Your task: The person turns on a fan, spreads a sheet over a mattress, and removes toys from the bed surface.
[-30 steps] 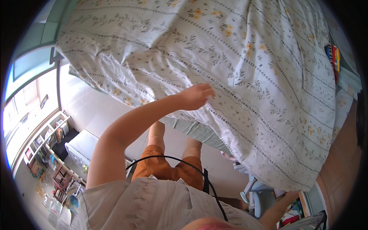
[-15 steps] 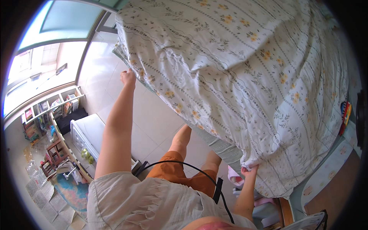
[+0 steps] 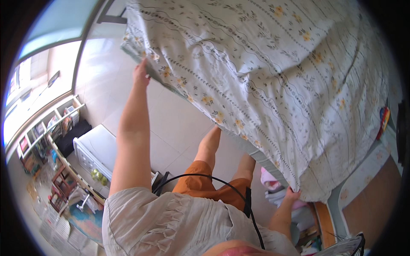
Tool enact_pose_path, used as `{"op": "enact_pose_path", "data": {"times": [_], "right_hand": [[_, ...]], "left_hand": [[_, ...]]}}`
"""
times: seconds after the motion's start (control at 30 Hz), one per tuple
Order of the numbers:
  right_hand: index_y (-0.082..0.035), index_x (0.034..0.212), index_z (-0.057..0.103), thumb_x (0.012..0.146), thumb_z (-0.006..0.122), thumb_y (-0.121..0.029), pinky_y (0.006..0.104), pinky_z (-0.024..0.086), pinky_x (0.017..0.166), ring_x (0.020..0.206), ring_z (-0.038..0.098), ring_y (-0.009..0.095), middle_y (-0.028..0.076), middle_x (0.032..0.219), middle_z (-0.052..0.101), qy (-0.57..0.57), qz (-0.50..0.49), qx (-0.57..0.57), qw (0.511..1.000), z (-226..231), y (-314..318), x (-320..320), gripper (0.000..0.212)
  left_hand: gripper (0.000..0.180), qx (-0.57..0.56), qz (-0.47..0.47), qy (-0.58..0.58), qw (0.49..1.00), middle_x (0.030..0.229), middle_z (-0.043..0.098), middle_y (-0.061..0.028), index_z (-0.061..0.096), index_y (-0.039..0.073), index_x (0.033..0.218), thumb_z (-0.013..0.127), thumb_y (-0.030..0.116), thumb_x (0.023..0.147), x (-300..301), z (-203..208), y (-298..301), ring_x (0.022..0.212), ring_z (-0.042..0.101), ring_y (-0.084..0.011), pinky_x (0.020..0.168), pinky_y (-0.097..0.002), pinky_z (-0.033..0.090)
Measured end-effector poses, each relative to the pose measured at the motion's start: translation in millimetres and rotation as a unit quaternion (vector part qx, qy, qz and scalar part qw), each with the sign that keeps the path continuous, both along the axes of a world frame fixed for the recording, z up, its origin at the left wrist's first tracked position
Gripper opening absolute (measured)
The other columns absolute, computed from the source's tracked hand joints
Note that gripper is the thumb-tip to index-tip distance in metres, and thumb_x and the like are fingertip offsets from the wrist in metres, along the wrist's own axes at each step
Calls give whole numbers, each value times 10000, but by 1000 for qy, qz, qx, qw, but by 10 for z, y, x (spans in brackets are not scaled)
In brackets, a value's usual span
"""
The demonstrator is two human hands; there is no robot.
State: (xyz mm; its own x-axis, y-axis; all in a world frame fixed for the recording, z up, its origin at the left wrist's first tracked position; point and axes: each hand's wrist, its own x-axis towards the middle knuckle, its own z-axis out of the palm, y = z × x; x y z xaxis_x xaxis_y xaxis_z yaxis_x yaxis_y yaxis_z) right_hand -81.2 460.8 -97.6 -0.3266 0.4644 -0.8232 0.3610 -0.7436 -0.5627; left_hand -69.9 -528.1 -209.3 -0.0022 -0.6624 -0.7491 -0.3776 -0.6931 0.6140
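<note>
A large white quilt with yellow flowers, grey leaves and dotted lines spreads over the bed in front of me. Its near edge shows a grey-green underside. My left hand, arm stretched far forward, is closed on that edge near the quilt's far left corner. At the lower right, my right hand pinches the same edge near the other corner. Between the two hands the edge runs fairly straight, while soft folds cross the top. What lies beneath the quilt is hidden.
To the left stand a white plastic storage box, a low bookshelf and green fruit. Pink and grey cloth items lie below the right corner. A black cable crosses my body. Tiled floor lies between me and the bed.
My right hand has moved right and slightly toward me, and the bunched cloth there has straightened. My left hand sits a little farther forward. The quilt's near edge looks tauter.
</note>
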Motion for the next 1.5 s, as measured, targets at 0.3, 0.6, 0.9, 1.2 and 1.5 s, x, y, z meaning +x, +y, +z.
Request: {"op": "enact_pose_path", "data": {"times": [0.3, 0.6, 0.9, 1.2, 1.5], "right_hand": [[-104, 761, 576, 870, 514, -211, 202, 274, 366, 394, 340, 93, -15, 557, 460, 18, 74, 71, 995, 667, -404, 208, 165], [-59, 862, 579, 852, 573, -230, 250, 415, 414, 545, 537, 166, 60, 724, 570, -383, 156, 285, 865, 253, -271, 840, 171], [1, 832, 678, 810, 630, -225, 346, 527, 542, 626, 645, 226, 147, 767, 661, -458, 395, 366, 707, 197, -905, 484, 232], [-115, 1033, 577, 919, 574, -380, 342, 468, 470, 671, 664, 191, 50, 917, 659, -407, 466, 203, 759, -574, -1140, 1246, 289], [-148, 1156, 514, 931, 573, -427, 377, 504, 555, 749, 651, 226, 66, 989, 635, -364, 164, 130, 907, -376, -320, 1278, 363]], "left_hand": [[402, -345, 82, -269, 895, 1022, 611, -213, 526, -83, 1063, 659, 205, 816, 1193, 91, -899, 863, 624, -299, 715, -440, 534], [249, -142, 1, -16, 990, 1019, 611, -55, 539, 121, 1111, 601, 61, 877, 1371, 108, -1418, 884, 602, -238, 760, -449, 515], [329, -124, 133, -107, 977, 1026, 600, -126, 555, 108, 1114, 668, 80, 806, 1187, -159, -1776, 924, 595, -286, 756, -485, 532], [639, -649, -584, -71, 483, 1353, 392, -253, 339, -1, 1380, 654, 154, 846, 344, 600, 751, 1242, 383, -429, 1026, -534, 341], [812, -377, -906, 33, 190, 1536, 231, -59, 428, 290, 1390, 810, 311, 674, -300, 811, 3535, 1355, 242, -370, 1027, -712, 191]]}}
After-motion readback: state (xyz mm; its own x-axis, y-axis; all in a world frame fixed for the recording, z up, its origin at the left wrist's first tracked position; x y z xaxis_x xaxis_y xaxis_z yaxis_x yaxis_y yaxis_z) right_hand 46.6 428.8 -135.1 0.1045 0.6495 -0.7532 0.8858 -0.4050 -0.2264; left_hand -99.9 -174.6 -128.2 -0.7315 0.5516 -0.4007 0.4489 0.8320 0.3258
